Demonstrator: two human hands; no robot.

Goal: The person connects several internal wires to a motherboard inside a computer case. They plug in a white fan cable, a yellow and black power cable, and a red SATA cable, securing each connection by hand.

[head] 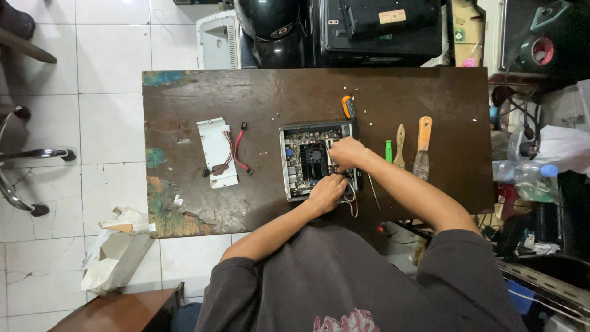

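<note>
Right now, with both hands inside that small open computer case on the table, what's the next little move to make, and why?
Probably keep the left hand steadying the near edge of the open computer case while the right hand gently works at the spot beside the black fan. Both hands meet over the circuit board's right side, and loose wires trail out there. What the fingers grip is hidden.

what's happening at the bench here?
A person is working with both hands inside an opened small computer case on a dark worn table. The left hand and right hand are at the board's right edge, by the wiring. A white bracket with red cables lies to the left; a screwdriver and two scrapers sit nearby.
</note>
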